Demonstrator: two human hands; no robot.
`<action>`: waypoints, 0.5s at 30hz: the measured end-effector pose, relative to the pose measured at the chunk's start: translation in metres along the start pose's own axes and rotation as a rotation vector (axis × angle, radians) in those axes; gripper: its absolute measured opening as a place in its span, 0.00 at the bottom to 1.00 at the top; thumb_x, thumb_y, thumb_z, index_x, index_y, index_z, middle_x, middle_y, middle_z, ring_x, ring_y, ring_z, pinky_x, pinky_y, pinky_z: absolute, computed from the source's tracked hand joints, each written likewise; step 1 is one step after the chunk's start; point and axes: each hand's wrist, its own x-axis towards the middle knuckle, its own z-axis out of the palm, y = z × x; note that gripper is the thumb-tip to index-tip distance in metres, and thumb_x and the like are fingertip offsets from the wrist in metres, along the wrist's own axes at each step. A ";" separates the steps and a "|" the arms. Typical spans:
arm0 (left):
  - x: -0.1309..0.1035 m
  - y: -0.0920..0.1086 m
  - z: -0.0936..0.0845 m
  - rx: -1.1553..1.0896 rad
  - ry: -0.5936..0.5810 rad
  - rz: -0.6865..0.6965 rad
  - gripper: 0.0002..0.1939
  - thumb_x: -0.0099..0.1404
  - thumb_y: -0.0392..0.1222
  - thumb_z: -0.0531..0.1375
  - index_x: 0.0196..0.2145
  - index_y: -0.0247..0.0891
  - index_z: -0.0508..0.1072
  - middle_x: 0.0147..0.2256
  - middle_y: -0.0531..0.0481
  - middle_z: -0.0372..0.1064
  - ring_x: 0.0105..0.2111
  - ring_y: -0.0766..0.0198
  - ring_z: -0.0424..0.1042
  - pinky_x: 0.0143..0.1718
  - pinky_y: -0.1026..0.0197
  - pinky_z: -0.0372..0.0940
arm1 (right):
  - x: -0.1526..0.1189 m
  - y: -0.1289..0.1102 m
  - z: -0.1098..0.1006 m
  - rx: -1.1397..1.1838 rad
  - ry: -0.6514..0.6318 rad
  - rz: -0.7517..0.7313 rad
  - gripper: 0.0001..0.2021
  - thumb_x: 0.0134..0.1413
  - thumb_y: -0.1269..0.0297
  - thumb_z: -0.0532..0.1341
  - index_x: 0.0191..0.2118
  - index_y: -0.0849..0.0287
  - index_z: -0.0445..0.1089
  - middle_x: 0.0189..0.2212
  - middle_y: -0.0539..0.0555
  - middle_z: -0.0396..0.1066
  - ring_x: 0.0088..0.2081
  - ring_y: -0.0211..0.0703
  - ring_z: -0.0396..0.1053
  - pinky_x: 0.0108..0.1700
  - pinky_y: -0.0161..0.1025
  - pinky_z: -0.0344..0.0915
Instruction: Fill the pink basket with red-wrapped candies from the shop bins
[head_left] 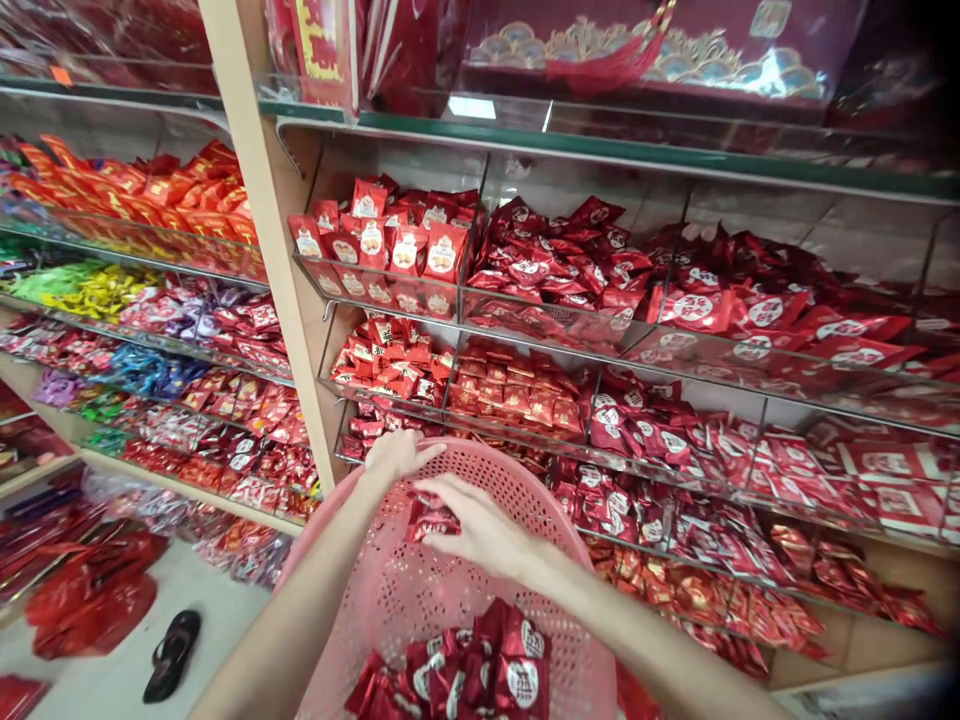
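Observation:
A pink perforated plastic basket (570,530) stands in front of me, tilted toward me. My left hand (396,456) is at its far left rim, thumb stretched inward along the edge; its other fingers are partly hidden. Inside the basket's upper part, my right hand (480,525) curls its fingers and thumb around small red wrapped sweets (431,516); how many it holds is unclear. Lower in the basket lies a pile of dark red foil packets (480,665) with white round labels.
Tiered shelves hold red packets (555,260) behind clear front lips (540,310). A wooden upright (266,240) divides them from colourful sweets (97,285) at left. A black sandal (172,655) and a red plastic bag (97,590) lie on the floor.

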 end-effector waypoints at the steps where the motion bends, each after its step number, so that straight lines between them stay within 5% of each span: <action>1: 0.000 0.001 0.002 0.014 0.027 0.003 0.38 0.53 0.71 0.38 0.38 0.38 0.71 0.37 0.40 0.71 0.41 0.51 0.68 0.40 0.54 0.60 | -0.004 0.011 0.019 0.044 -0.043 0.028 0.26 0.49 0.65 0.59 0.55 0.55 0.54 0.49 0.55 0.61 0.49 0.43 0.61 0.50 0.42 0.59; 4: -0.002 0.005 0.005 0.043 0.065 0.019 0.41 0.52 0.72 0.36 0.39 0.39 0.72 0.36 0.41 0.71 0.39 0.52 0.69 0.38 0.56 0.61 | -0.007 0.029 0.062 0.125 -0.155 0.039 0.27 0.45 0.65 0.62 0.53 0.59 0.57 0.46 0.56 0.64 0.47 0.45 0.62 0.49 0.41 0.60; 9: -0.005 0.012 0.005 0.070 0.057 0.055 0.40 0.52 0.72 0.37 0.39 0.38 0.72 0.36 0.42 0.72 0.38 0.53 0.70 0.38 0.58 0.61 | 0.004 0.023 0.110 0.216 -0.210 0.066 0.28 0.37 0.68 0.65 0.50 0.59 0.62 0.44 0.55 0.66 0.44 0.47 0.64 0.46 0.39 0.61; 15: -0.008 0.012 0.006 0.075 0.056 0.061 0.40 0.53 0.71 0.35 0.38 0.39 0.72 0.35 0.42 0.72 0.37 0.54 0.70 0.37 0.58 0.61 | 0.005 0.008 0.162 0.259 0.029 0.534 0.27 0.34 0.75 0.59 0.48 0.59 0.61 0.43 0.57 0.62 0.43 0.47 0.65 0.40 0.39 0.64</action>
